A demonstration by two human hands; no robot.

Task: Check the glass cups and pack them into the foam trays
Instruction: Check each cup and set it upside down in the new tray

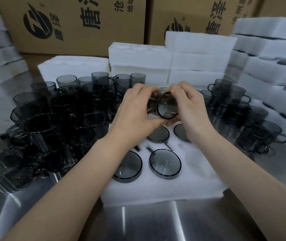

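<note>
Spreading across the view, the steel counter has cardboard boxes behind it and stacked white foam blocks along its far side. A foam tray lies at the near middle, with four seated cups in its pockets. Loose cups crowd the counter on both sides of the tray. Above the tray, the left grip and right grip are both clamped on one glass cup, tipped with its mouth toward the camera.
</note>
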